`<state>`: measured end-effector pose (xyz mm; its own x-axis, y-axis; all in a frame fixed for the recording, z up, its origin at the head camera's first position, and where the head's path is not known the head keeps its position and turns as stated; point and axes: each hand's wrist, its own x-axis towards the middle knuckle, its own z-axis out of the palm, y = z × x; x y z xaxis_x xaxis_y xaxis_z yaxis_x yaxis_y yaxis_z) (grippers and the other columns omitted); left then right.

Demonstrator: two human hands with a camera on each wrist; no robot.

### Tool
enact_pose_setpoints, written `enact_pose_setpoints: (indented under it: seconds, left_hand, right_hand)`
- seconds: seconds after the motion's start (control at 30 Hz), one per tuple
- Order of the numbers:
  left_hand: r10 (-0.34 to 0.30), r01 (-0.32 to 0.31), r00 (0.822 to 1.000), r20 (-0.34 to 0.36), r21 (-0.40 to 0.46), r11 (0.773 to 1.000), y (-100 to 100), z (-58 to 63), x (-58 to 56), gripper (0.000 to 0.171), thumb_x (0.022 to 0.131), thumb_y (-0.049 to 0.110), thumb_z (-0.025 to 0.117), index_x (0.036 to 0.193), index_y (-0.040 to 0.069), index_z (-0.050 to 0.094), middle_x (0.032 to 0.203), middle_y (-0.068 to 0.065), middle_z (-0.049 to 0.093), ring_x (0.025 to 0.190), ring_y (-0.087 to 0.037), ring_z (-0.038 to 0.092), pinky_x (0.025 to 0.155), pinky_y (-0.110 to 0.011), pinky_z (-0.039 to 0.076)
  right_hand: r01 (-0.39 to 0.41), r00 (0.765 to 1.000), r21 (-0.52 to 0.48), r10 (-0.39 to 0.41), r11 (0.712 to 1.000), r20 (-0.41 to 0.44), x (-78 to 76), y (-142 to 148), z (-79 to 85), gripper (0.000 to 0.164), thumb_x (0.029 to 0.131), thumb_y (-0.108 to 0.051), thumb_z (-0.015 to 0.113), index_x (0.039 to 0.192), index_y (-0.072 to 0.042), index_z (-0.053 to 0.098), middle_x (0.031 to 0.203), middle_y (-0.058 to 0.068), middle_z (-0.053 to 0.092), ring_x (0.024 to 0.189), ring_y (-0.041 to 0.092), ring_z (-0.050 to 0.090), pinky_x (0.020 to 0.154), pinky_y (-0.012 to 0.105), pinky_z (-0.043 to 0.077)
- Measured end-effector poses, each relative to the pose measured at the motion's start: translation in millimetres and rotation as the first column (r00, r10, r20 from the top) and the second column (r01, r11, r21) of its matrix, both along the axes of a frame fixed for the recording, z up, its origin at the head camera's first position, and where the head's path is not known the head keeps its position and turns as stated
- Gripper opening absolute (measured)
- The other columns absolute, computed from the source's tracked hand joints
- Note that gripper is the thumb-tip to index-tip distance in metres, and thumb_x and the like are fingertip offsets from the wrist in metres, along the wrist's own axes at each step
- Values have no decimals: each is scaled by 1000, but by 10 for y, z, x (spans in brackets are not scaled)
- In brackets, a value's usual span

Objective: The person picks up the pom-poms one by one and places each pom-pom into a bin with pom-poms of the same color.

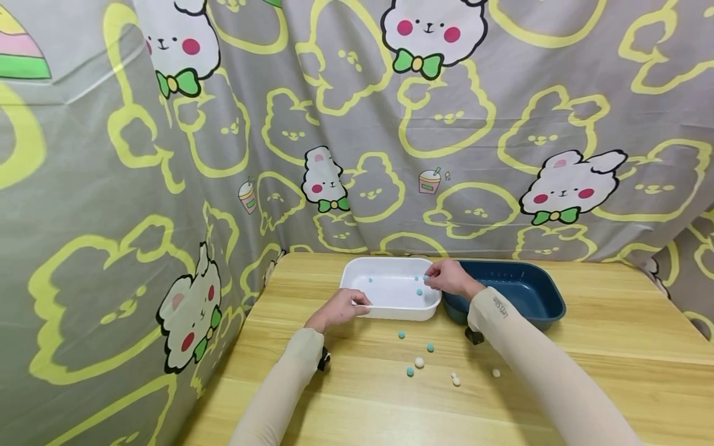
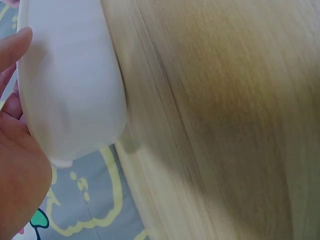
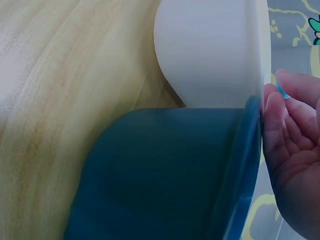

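My left hand [image 1: 339, 308] grips the near left rim of a white plastic tub [image 1: 396, 313]. In the left wrist view its thumb [image 2: 17, 47] presses the tub's outer wall, with the other fingers behind the rim. Over the tub's right end, my right hand [image 1: 450, 277] pinches a small teal ball [image 3: 282, 91] between thumb and fingertips. Inside the tub lie a few teal balls [image 1: 419, 292]. A dark blue tub [image 1: 549, 310] stands against its right side, partly covered by my right hand and forearm.
On the wooden table [image 1: 357, 396] in front of the tubs lie loose teal balls [image 1: 430, 347] and white balls [image 1: 419, 363], several in all. A patterned grey curtain [image 1: 368, 136] hangs behind the table and along its left side.
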<state>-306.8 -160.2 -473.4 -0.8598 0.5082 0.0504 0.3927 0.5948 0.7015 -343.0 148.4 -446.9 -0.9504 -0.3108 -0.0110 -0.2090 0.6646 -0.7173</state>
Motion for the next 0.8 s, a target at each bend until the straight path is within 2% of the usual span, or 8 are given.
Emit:
enact_pose_setpoints:
  seconds: [0.23,0.47,0.63,0.8]
  left_hand:
    - [1,-1,1000,2,-11,1000,-5,-4,-2,7,89,17,66,87,18,72,86,9,64,83,-9,57,76,-31,46]
    - [-3,3,1000,6,-3,1000,1,-6,6,7,88,16,66,88,17,72,86,9,64,83,-9,57,75,-31,46]
    - [-2,2,1000,5,-1,1000,-1,-18,4,7,88,16,66,87,16,72,86,9,64,83,-8,57,76,-31,46]
    - [-3,3,1000,-1,7,1000,-1,-12,0,6,88,15,66,87,15,73,86,8,65,83,-8,57,76,-30,46]
  right_hand:
    - [-40,999,-27,39,999,-18,6,38,-6,16,87,-13,65,93,1,69,72,5,63,64,17,57,62,30,49]
    - [8,1000,-3,-8,1000,9,-50,16,-41,17,88,-13,65,97,1,69,71,3,63,65,16,56,65,30,49]
    - [12,1000,1,-12,1000,11,-44,11,-37,22,90,-13,65,104,4,67,75,4,65,66,16,57,68,33,51]
    - [19,1000,2,-19,1000,11,-33,-2,-25,22,90,-12,64,105,4,66,75,5,64,66,17,57,68,33,51]
